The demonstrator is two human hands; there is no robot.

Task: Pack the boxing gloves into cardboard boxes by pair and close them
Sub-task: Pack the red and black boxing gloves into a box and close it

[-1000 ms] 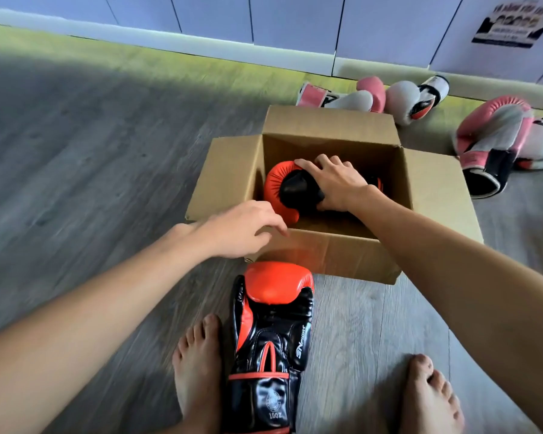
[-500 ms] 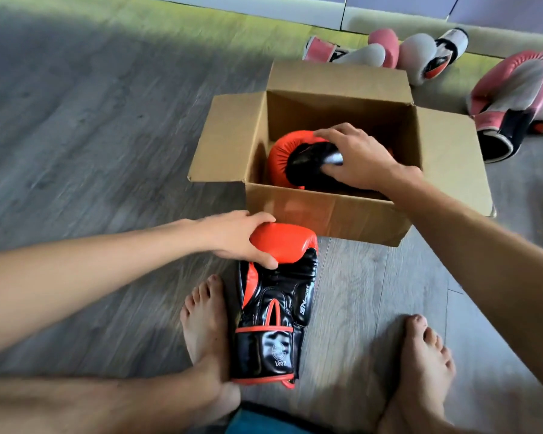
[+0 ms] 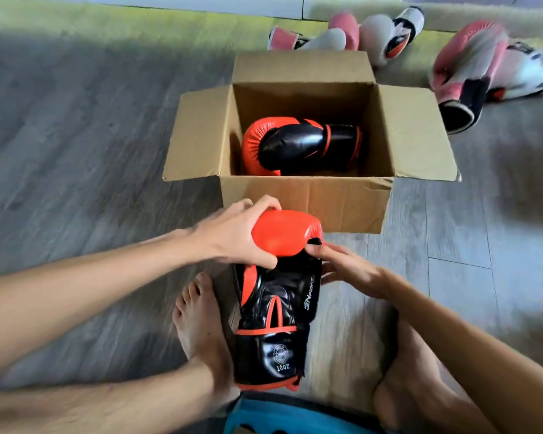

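- Head view: your left hand (image 3: 232, 236) grips the orange padded end of the loose glove (image 3: 279, 311), with the fingers curled over its top and the thumb underneath.
- Your right hand (image 3: 350, 270) clasps nothing. Its fingers lie fairly straight against the right side of that glove, and the tips touch the lower edge of the orange padding.
- The loose glove, black and orange, lies on the wooden floor (image 3: 76, 136) just in front of the cardboard box (image 3: 304, 205). Its cuff points towards you, between your bare left foot (image 3: 201, 324) and right foot (image 3: 411, 371), just beside the left one.
- The cardboard box stands upright and open, with its left, right and far flaps spread outward.
- The matching packed glove (image 3: 295, 145) lies on its side inside the box, padding to the left and cuff to the right.
- Pink and white gloves (image 3: 464, 70), blurred, lie on the floor behind and to the right of the box.
- A strip of blue cloth (image 3: 279, 418) shows at the bottom edge.
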